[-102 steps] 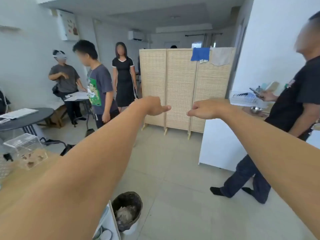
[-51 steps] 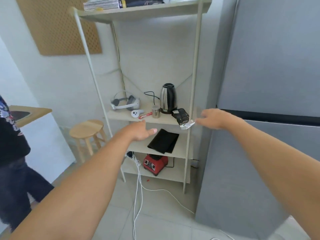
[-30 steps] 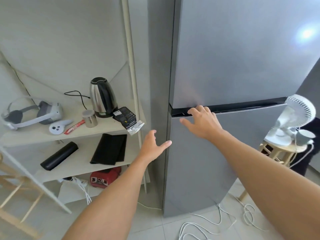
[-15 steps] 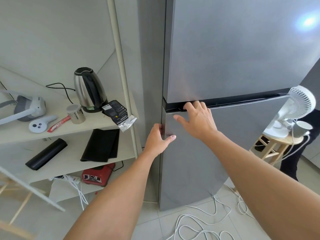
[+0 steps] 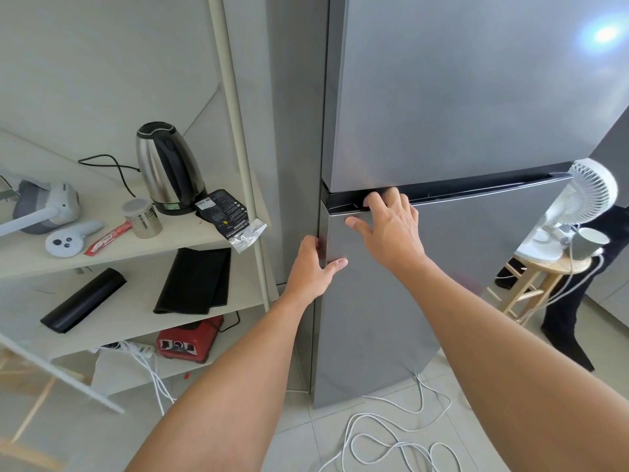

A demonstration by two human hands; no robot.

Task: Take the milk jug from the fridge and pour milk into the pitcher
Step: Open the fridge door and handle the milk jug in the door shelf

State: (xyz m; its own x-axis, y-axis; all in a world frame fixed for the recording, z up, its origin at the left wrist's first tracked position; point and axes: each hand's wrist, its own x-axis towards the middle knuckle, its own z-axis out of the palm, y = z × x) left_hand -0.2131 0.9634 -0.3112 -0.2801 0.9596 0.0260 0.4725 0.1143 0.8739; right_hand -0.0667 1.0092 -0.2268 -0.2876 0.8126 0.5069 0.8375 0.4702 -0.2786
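A tall grey fridge stands in front of me with an upper door (image 5: 459,97) and a lower door (image 5: 483,274). A dark recessed handle (image 5: 476,190) runs between them. My right hand (image 5: 388,233) has its fingers hooked into that recess at the top left of the lower door. My left hand (image 5: 311,267) grips the lower door's left edge, fingers round the side and thumb on the front. Both doors look closed. No milk jug or pitcher is in view.
Left of the fridge is a pale shelf unit (image 5: 204,240) holding a steel kettle (image 5: 168,168), a headset (image 5: 41,206) and small items. White cables (image 5: 391,437) trail on the floor. At the right, a wooden stool (image 5: 531,284) bears a fan (image 5: 585,195) and a cup (image 5: 589,241), with a person's legs (image 5: 571,301) behind.
I turned from the room to the fridge. My right hand reached the handle recess and hooked in. My left hand slid onto the lower door's left edge.
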